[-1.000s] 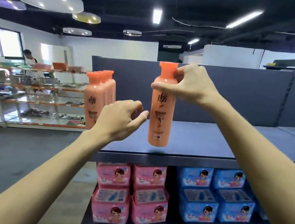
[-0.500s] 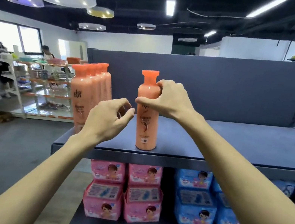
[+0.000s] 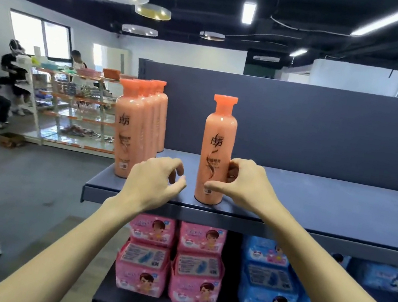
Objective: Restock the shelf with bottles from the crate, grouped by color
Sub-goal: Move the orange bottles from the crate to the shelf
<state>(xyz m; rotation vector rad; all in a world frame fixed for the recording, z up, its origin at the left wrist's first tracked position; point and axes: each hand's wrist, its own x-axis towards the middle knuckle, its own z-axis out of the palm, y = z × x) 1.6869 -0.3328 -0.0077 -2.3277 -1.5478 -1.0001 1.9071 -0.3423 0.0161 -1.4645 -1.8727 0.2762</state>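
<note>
While the orange bottle (image 3: pixel 218 138) stood upright near the front edge of the dark shelf (image 3: pixel 317 198), the right grip (image 3: pixel 245 183) grasped its lower half, thumb across the front label and fingers curled round its right side. The left grip (image 3: pixel 152 182) hovered just left of that bottle without touching it, its fingers loosely curled and holding nothing. A row of matching bottles (image 3: pixel 130 125) stood apart at the shelf's left end, with pink packs (image 3: pixel 147 256) and blue packs (image 3: pixel 268 277) stacked underneath.
</note>
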